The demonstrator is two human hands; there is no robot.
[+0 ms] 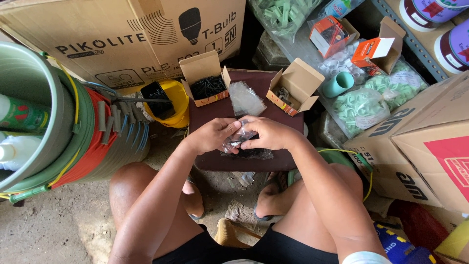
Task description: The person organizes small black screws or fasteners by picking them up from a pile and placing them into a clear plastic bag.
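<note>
Small clear plastic bag (238,139) pinched between both hands, left hand (211,134), right hand (268,133) (grip closed on it), above maroon board (215,159)

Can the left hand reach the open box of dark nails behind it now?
Probably not at once: the left hand is busy holding the small clear bag together with the right hand. The way to the open box of nails itself looks free.

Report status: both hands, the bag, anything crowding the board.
Left hand and right hand both pinching small clear plastic bag. Bag held over dark board. Two open cardboard boxes and spare bags behind; nothing blocking.
</note>
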